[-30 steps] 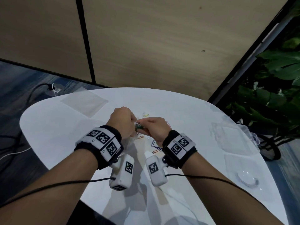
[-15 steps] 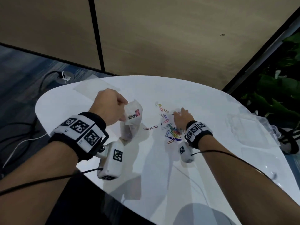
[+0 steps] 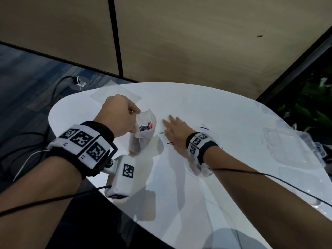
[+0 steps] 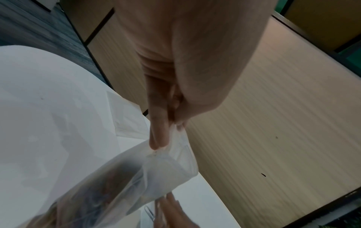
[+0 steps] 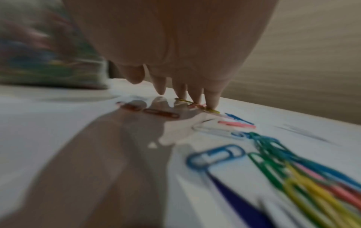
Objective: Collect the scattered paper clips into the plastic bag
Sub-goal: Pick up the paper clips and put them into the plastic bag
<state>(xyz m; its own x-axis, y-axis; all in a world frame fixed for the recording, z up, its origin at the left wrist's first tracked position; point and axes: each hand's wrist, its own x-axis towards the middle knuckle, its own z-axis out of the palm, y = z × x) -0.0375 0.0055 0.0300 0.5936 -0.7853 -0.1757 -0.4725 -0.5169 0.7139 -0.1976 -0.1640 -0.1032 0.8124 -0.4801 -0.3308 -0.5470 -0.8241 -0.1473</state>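
At far left, a dark cable (image 3: 59,85) ran across the blue carpet (image 3: 27,78) to a floor socket. On the white surface (image 3: 179,177) we observed, first, a flat clear sheet (image 3: 115,92) lying near the far left edge. Next, our left hand (image 3: 118,117) pinched the upper rim of the plastic bag (image 3: 143,133) between thumb and curled fingers (image 4: 158,135), holding its mouth open and raised while its lower end reached down to the surface; coloured paper clips (image 3: 147,126), pink and blue among them, already lay inside. Just right of the bag, two loose clips (image 3: 165,138) rested on the surface beside our right hand (image 3: 175,130). That hand lay flat and spread, palm down, its straight fingertips (image 5: 212,98) pressing on a short row of yellow and pink clips (image 5: 197,105). Nearer the wrist, the right wrist view showed a denser scatter of paper clips (image 5: 283,162) in blue, green, yellow and pink, blurred at close range. At far right, a clear plastic box (image 3: 294,148) sat near the edge of the surface, well apart from both hands, with green foliage (image 3: 309,108) beyond it.
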